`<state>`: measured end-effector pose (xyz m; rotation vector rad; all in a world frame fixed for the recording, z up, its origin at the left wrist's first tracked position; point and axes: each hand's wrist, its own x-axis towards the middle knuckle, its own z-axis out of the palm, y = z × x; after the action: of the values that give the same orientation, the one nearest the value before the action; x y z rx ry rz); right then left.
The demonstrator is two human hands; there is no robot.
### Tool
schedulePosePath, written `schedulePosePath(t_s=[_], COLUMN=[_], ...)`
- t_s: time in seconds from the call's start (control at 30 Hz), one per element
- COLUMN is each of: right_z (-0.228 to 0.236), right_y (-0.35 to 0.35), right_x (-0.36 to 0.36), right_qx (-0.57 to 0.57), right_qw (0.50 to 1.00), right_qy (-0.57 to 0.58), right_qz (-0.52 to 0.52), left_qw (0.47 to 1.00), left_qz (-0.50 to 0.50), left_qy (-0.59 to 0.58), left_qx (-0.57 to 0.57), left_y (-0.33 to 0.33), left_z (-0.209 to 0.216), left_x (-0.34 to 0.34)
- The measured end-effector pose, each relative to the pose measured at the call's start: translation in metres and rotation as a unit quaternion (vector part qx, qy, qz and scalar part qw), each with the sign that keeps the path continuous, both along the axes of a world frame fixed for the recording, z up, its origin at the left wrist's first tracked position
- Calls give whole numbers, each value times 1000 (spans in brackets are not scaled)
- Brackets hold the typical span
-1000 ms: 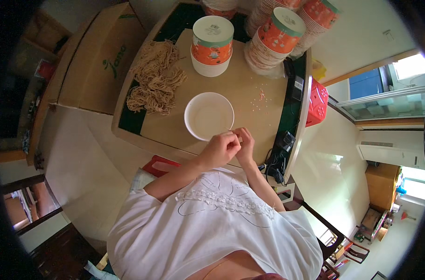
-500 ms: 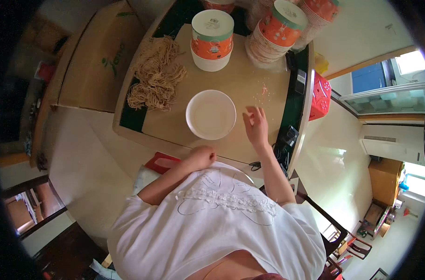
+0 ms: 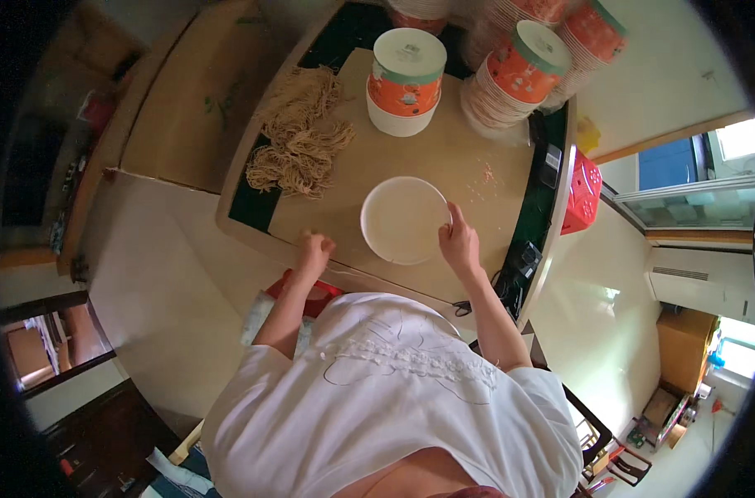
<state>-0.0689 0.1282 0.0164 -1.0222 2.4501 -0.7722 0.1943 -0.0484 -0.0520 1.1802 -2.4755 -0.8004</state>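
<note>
A white round bowl (image 3: 404, 222) stands on the brown board (image 3: 477, 249) that covers the tabletop. My right hand (image 3: 460, 242) is closed on the bowl's right rim, thumb and fingers pinching it. To the left of the bowl, over the table's front edge, my left hand (image 3: 314, 252) has its fingers curled in; whether anything small is inside them is hidden. Behind the bowl is an upside-down orange and green paper tub (image 3: 407, 83) over a white one. Tangled tan dried noodles (image 3: 299, 137) lie at the board's left side.
Bagged stacks of orange paper tubs (image 3: 518, 75) fill the back right. Small pink crumbs (image 3: 487, 176) are scattered right of the bowl. A black device (image 3: 524, 259) and cables lie along the right edge. A red plastic stool (image 3: 582, 195) and a large carton (image 3: 191, 108) flank the table.
My right hand has come over to the bowl and taken hold of its rim. My left hand has moved left and outward from in front of my body. The whole view has shifted slightly.
</note>
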Motion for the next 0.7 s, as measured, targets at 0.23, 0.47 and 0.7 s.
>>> schedulePosePath(t_s=[0.23,0.47,0.7], right_z=[-3,6,12], right_y=[29,45,49], right_x=[37,79,59], right_qx=[-41,-80,-115], right_qw=[997,972,937], right_qy=[-53,-217,-326], right_qz=[-41,-46,-50], left_qw=[980,846,899], left_qz=[29,-62,-181], left_qy=[195,249,148], left_qx=[20,468,371], left_y=[4,53,56], left_z=[104,83,74], left_x=[-80,-135,-118])
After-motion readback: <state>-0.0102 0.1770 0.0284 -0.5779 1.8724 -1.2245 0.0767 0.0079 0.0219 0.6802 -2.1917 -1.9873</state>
